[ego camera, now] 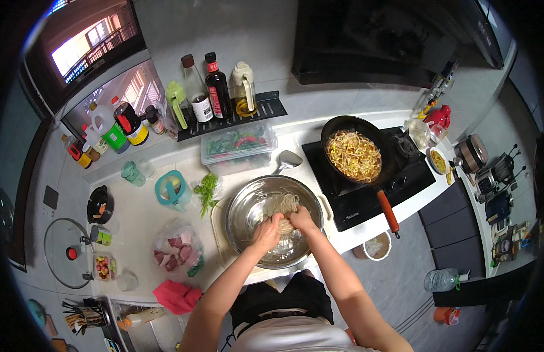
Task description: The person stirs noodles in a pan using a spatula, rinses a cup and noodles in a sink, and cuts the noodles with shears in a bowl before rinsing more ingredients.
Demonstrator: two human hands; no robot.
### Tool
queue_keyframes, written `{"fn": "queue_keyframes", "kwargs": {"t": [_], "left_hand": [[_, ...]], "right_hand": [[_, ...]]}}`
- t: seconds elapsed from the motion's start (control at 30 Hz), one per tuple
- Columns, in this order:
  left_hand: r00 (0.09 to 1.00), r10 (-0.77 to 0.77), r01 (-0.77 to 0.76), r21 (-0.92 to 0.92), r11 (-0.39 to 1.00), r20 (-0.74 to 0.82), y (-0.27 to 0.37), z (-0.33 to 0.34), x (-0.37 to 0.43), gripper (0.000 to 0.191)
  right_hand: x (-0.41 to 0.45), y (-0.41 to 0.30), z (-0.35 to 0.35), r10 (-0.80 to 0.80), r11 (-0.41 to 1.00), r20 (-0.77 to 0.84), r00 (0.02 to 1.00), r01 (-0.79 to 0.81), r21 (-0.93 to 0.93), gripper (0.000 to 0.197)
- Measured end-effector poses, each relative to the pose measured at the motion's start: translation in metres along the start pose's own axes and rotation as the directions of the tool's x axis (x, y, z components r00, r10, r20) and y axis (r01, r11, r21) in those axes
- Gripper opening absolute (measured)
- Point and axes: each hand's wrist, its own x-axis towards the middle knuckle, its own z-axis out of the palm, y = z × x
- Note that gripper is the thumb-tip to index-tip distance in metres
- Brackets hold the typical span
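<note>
A large stainless steel bowl [245, 193] stands before me on a pale cutting board [219, 231]. Inside it, my left hand [268, 232] and my right hand [303, 219] grip a bundle of pale, thin noodles [286, 225] from its two sides. Loose strands rise above my fingers. The bowl's inner wall looks wet and shiny. Behind the bowl lies a metal wok spatula [290, 159]. Green herbs [206, 191] rest to its left. At the right, a black wok [327, 127] with a wooden handle holds bean sprouts [354, 156] on the gas stove [342, 215].
Raw meat in a plastic bag [177, 253], a red cloth [177, 297] and a teal-lidded jug [171, 190] are at the left. A lidded plastic box [239, 147] stands behind, below a rack of bottles [272, 110]. The wok's handle [387, 211] juts over the counter's front edge.
</note>
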Motion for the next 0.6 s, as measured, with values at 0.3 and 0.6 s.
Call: {"fn": "queue_keyframes", "kwargs": {"t": [0.3, 0.6], "left_hand": [[0.928, 0.373, -0.36, 0.248, 0.899, -0.006, -0.005, -0.01, 0.025, 0.071], [0.988, 0.042, -0.075, 0.222, 0.972, 0.149, -0.025, 0.0, 0.016, 0.072]], "right_hand": [[-0.012, -0.021, -0.024, -0.308, 0.83, 0.432, 0.848, 0.461, -0.314, 0.031], [-0.015, -0.025, -0.036, -0.187, 0.872, 0.368, 0.911, 0.326, -0.364, 0.066]]}}
